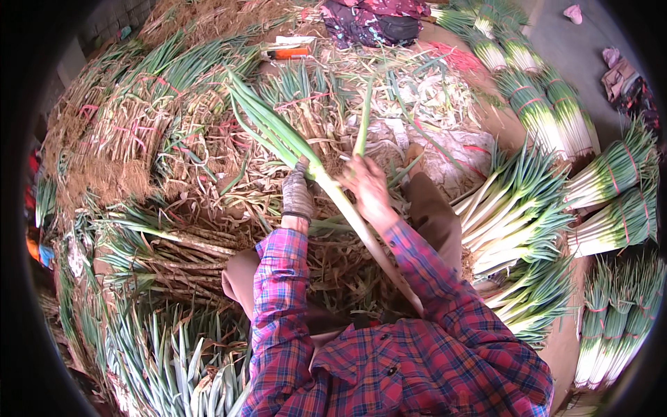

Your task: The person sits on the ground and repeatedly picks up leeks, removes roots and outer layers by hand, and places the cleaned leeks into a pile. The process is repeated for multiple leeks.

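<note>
A long green onion (pixel 341 200) with a white stalk and green leaves lies slantwise across the middle, its lower end near my right forearm. My left hand (pixel 298 192), in a worn grey glove, is closed around it where the leaves begin. Bare and slightly blurred, my right hand (pixel 367 187) pinches a green leaf (pixel 365 117) that points up, just right of the stalk. Unpeeled green onions with brownish stalks (pixel 193 260) lie left of my knee. To the right rests a heap of clean white-stalked green onions (pixel 505 219).
Tied bundles of unpeeled onions (pixel 130 122) cover the upper left. Clean bundles with red ties (pixel 536 114) line the right side. Peeled husks (pixel 443 94) litter the ground ahead, near an orange object (pixel 289 53) and a patterned cloth with a black pouch (pixel 372 23). More leaves (pixel 172 359) stand lower left.
</note>
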A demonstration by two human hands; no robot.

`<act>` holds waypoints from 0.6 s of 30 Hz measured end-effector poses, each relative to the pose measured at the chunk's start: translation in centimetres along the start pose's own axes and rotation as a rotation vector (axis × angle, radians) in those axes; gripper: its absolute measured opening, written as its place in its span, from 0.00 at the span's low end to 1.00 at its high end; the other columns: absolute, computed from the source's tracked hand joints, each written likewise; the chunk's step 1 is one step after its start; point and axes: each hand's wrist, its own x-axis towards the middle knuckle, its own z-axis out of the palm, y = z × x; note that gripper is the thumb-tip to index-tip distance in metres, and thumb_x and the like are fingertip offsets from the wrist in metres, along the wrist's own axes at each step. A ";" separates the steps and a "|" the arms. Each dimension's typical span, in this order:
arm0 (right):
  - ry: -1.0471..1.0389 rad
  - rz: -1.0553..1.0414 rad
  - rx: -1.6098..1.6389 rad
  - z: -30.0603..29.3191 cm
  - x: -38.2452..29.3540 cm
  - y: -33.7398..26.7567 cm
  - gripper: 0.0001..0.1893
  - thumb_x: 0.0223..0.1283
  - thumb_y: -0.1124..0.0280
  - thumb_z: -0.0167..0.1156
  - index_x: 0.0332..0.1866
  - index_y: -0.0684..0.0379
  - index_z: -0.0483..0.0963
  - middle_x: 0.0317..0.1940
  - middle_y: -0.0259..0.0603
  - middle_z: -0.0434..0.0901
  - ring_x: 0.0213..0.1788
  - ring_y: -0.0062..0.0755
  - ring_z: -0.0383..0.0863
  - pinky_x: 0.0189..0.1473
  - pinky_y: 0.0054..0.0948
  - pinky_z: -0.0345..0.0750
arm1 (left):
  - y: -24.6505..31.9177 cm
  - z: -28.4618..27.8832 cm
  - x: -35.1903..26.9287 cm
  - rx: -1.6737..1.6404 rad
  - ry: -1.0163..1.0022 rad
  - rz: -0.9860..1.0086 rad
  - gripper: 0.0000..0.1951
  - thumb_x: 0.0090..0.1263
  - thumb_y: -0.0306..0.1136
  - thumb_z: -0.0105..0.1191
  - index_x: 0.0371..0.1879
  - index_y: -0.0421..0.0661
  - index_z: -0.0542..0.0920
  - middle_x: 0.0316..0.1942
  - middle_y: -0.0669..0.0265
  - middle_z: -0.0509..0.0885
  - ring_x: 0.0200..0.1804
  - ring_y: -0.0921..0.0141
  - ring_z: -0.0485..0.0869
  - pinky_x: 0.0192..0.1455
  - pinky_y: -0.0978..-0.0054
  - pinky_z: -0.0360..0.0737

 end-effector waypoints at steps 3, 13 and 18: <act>-0.025 0.066 -0.065 -2.7 -3.7 -2.4 0.05 0.67 0.70 0.50 0.35 0.58 0.66 0.23 0.25 0.60 0.20 0.13 0.57 0.23 0.17 0.64 | 0.1 0.2 0.5 0.101 0.085 -0.014 0.16 0.63 0.40 0.59 0.44 0.43 0.76 0.33 0.66 0.80 0.32 0.71 0.79 0.33 0.73 0.80; -0.229 0.328 -1.254 -13.3 -18.3 -10.9 0.17 0.56 0.59 0.61 0.36 0.67 0.73 0.23 0.40 0.74 0.25 0.20 0.68 0.30 0.28 0.69 | 6.4 -0.8 4.0 -0.387 0.069 0.162 0.19 0.65 0.45 0.55 0.43 0.42 0.73 0.35 0.57 0.79 0.29 0.65 0.81 0.31 0.70 0.85; -0.225 0.428 -1.456 -23.9 -25.3 -13.9 0.15 0.53 0.63 0.64 0.40 0.63 0.78 0.23 0.40 0.77 0.26 0.20 0.70 0.32 0.26 0.71 | 16.8 -6.4 7.6 -0.428 0.093 0.393 0.18 0.68 0.48 0.50 0.41 0.44 0.71 0.26 0.61 0.79 0.24 0.67 0.79 0.26 0.72 0.82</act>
